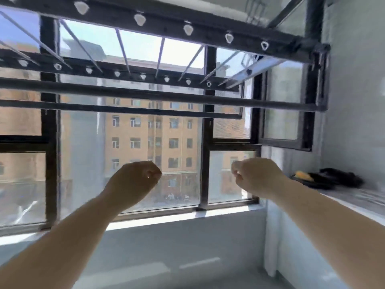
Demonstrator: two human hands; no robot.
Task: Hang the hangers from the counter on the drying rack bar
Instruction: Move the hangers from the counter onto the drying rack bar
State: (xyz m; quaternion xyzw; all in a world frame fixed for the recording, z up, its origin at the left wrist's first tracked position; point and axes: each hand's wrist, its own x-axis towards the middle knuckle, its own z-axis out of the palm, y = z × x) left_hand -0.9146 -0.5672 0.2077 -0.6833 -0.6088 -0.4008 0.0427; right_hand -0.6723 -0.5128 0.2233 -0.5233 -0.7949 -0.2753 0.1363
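Observation:
A dark drying rack hangs overhead; its near round bar (166, 94) runs across the window, with slotted rails (158, 24) above it. A pile of black hangers (333, 177) with a yellow piece lies on the counter (358, 198) at the right. My left hand (135, 180) is raised in front of the window, fingers curled shut, with nothing seen in it. My right hand (256, 176) is level with it, fingers loosely pinched, also holding nothing. Both hands are well below the bar and left of the hangers.
A large black-framed window (205, 142) fills the view, with an open side sash (285, 122) at the right. A white sill ledge (166, 224) runs below it. A white wall (354, 101) stands behind the counter.

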